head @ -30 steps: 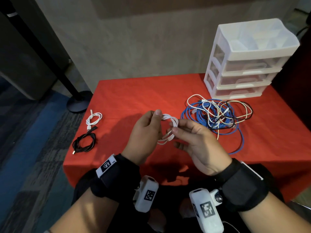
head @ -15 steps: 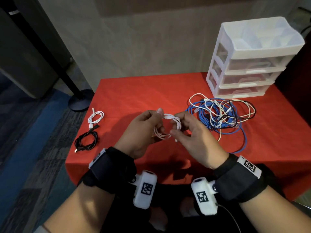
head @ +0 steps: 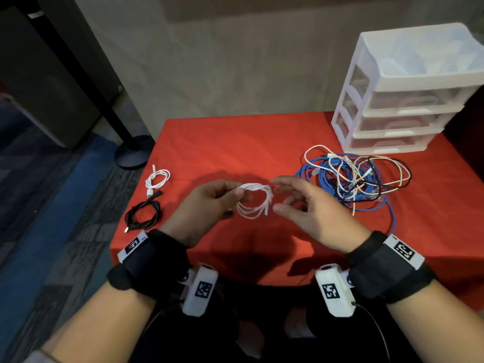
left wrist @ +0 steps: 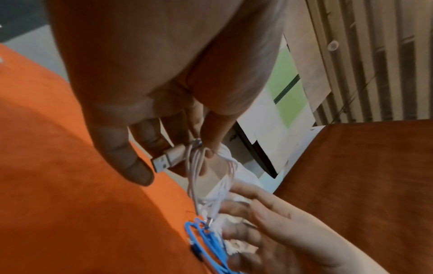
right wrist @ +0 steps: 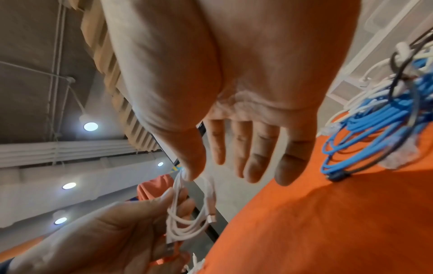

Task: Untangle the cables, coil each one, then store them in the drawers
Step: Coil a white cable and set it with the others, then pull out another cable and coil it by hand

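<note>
My left hand [head: 209,203] pinches a coiled white USB cable [head: 255,200] above the red table [head: 235,148]; its loops [left wrist: 211,181] and USB plug [left wrist: 164,161] hang from my fingers. The right hand [head: 309,205] hovers just right of the coil with fingers spread and holds nothing; in the right wrist view the right thumb sits near the white cable [right wrist: 187,218]. A tangle of blue, white and black cables [head: 353,179] lies to the right. The white three-drawer unit [head: 403,100] stands at the back right, drawers closed.
A small coiled white cable [head: 157,178] and a coiled black cable [head: 142,216] lie near the table's left edge. A black stand base [head: 133,150] sits on the floor left of the table. A wall runs behind the table.
The right hand has let go of the white coil and opened, moving slightly right. The left hand keeps hold of the coil, now a neat loop.
</note>
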Tool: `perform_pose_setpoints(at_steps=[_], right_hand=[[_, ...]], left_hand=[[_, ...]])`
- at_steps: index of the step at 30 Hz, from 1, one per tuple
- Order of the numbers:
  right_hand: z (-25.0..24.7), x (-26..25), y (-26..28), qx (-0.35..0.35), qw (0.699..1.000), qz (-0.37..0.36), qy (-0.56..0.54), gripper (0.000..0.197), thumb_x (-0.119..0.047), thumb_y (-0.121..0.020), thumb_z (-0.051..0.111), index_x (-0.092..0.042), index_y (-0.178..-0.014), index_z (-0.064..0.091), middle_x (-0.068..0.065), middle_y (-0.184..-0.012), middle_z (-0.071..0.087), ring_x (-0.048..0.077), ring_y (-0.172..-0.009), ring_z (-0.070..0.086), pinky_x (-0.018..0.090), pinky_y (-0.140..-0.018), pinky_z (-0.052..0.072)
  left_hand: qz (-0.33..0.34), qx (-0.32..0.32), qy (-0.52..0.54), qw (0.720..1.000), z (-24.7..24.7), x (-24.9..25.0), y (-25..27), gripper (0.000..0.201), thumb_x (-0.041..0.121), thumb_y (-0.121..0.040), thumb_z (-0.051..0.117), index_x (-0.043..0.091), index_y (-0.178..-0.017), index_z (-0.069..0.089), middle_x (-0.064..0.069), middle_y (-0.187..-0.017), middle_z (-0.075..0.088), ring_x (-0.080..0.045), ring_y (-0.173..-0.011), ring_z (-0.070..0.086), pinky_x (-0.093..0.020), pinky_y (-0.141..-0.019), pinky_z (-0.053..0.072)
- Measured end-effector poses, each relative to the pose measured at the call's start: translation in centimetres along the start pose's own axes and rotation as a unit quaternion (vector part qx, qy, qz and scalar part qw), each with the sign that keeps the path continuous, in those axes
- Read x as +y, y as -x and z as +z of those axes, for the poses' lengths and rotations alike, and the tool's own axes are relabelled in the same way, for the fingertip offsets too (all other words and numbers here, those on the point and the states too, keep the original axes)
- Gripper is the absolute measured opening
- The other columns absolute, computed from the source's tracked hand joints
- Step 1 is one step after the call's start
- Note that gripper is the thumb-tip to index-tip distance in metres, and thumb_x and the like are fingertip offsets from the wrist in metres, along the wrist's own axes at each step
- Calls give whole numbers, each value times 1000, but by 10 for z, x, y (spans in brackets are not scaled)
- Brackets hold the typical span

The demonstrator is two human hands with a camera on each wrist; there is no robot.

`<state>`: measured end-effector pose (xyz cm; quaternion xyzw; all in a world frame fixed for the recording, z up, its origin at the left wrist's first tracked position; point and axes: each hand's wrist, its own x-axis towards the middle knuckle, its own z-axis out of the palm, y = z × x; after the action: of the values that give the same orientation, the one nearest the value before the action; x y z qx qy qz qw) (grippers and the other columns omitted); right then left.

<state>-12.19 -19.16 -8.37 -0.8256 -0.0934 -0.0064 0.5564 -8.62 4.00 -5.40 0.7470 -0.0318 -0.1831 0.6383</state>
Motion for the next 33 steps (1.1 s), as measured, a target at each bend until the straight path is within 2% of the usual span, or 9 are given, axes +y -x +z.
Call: perform_pose_setpoints(at_steps=[3, 8, 13, 17, 22, 24, 26, 30, 33], right_hand=[[0, 16, 3, 25, 999, 13, 40, 37, -16, -90, 76, -22, -125, 65, 2, -121, 64, 17, -85, 64, 11, -82, 47], [-3, 36, 8, 44, 995, 34, 77, 25, -17, -90, 75, -24, -114, 71, -2, -115, 69, -2, -89, 62, 7, -86, 43], [-1, 46, 10, 37, 994, 43, 96, 15, -25, -91, 75, -27, -105, 72, -9, -105, 72, 6, -94, 67, 27, -94, 50], [-8, 41, 9, 49, 994, 49, 85, 12, -23, -92, 73, -25, -104, 73, -11, -99, 73, 3, -88, 66, 20, -88, 48], [-25, 40, 10, 83, 993, 68, 56, 8, -19, -94, 72, -21, -101, 73, -7, -94, 73, 2, -85, 65, 13, -83, 46], [-36, 43, 8, 111, 990, 69, 60, 8, -19, -94, 70, -22, -102, 72, -5, -95, 73, 4, -85, 67, 17, -84, 49], [-49, 48, 6, 151, 983, 67, 82, 9, -17, -95, 68, -23, -101, 71, -2, -96, 71, 6, -80, 66, 21, -80, 51], [-73, 55, 1, 202, 958, 50, 198, 14, -14, -90, 70, -24, -100, 70, -1, -99, 68, 4, -76, 59, 28, -79, 47], [-76, 58, 4, 113, 946, 66, 297, 20, -24, -84, 79, -24, -103, 72, 1, -101, 65, 17, -88, 59, 31, -87, 45]], left_hand=[[8, 85, -30, 996, -35, -14, -11, 14, 22, -97, 66, 12, -103, 74, -1, -79, 63, -19, -81, 56, -37, -81, 53], [35, 216, -219, 951, -112, -33, -30, 36, 25, -95, 70, 18, -62, 59, 12, -50, 51, -2, -52, 44, -21, -58, 40], [-56, 282, -338, 896, -154, -46, -49, 24, 33, -91, 69, 14, -78, 68, 0, -68, 69, -21, -67, 64, -28, -67, 47], [-82, 293, -385, 871, -160, -47, -53, 20, 42, -91, 68, 22, -93, 64, -1, -88, 68, -23, -86, 62, -28, -78, 44], [-74, 282, -448, 845, -153, -52, -51, 35, 50, -90, 60, 18, -99, 69, -16, -114, 66, -35, -101, 61, -38, -86, 48], [-47, 301, -438, 846, -144, -54, -47, 43, 53, -89, 58, 22, -117, 65, -16, -129, 54, -39, -115, 55, -46, -101, 46], [19, 318, -407, 856, -124, -54, -46, 42, 48, -88, 59, 22, -121, 65, -16, -126, 55, -36, -116, 56, -45, -105, 45], [169, 274, -367, 873, -66, -54, -49, 26, 29, -92, 66, 10, -109, 71, -13, -100, 69, -27, -91, 66, -34, -87, 49], [192, 182, -331, 906, -10, -52, -47, 24, 33, -93, 62, 15, -106, 72, -4, -97, 73, -20, -90, 69, -33, -84, 53]])
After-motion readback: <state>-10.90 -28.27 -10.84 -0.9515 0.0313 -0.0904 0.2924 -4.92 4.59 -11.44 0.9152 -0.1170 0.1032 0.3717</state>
